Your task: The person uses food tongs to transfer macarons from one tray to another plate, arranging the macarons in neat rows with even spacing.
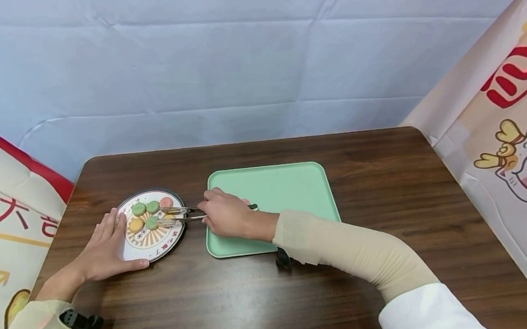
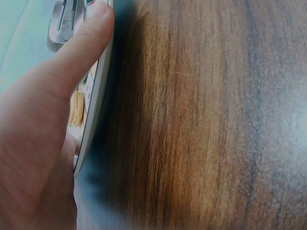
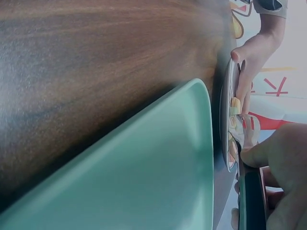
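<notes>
My right hand (image 1: 229, 213) grips metal tongs (image 1: 194, 218) with dark handles, reaching left across the green tray. The tongs' ends lie over the plate, on either side of a yellow macaron (image 1: 169, 218). On the round white plate (image 1: 133, 250) with its dark rim sit several macarons: green ones (image 1: 139, 209), a pink one (image 1: 166, 202) and another yellow one (image 1: 135, 225). My left hand (image 1: 105, 252) rests against the plate's left edge, fingers straight, thumb along the near rim. In the left wrist view the thumb (image 2: 88, 38) lies over the rim close to the tongs' end.
A light green rectangular tray (image 1: 283, 183) stands right of the plate, partly under my right forearm. Something pink (image 1: 246, 202) shows on it behind my hand. The brown wooden table (image 1: 387, 201) meets a pale cloth backdrop (image 1: 256, 72), with printed cloths at both sides.
</notes>
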Demonstrator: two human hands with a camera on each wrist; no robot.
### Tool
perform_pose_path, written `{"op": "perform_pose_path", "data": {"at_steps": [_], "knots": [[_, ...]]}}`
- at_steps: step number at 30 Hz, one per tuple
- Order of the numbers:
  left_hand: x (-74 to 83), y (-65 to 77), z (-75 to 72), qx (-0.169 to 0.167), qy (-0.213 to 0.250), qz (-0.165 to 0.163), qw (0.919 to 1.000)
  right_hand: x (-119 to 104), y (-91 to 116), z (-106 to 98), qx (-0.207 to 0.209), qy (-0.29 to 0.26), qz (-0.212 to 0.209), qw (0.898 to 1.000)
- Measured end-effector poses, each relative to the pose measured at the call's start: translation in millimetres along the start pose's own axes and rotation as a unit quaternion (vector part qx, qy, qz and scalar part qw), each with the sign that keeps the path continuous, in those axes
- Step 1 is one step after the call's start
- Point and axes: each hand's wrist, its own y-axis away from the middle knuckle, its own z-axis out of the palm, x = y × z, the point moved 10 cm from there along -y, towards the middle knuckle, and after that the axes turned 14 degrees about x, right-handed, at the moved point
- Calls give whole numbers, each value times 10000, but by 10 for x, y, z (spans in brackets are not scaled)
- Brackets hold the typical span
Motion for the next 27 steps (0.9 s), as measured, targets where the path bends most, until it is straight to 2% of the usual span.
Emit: {"op": "perform_pose_path", "data": {"at_steps": [8, 15, 24, 27], "knots": [[-26, 1, 13, 51, 40, 41, 10000, 11, 7, -11, -49, 66, 30, 10000], [-10, 8, -15, 358, 143, 164, 9991, 27, 13, -51, -39, 104, 19, 9999], [7, -2, 2, 57, -1, 55, 10000, 94, 44, -70, 18, 141, 78, 9999], [-3, -1, 1, 109, 4, 54, 9999, 104, 52, -70, 7, 191, 47, 9998]]}}
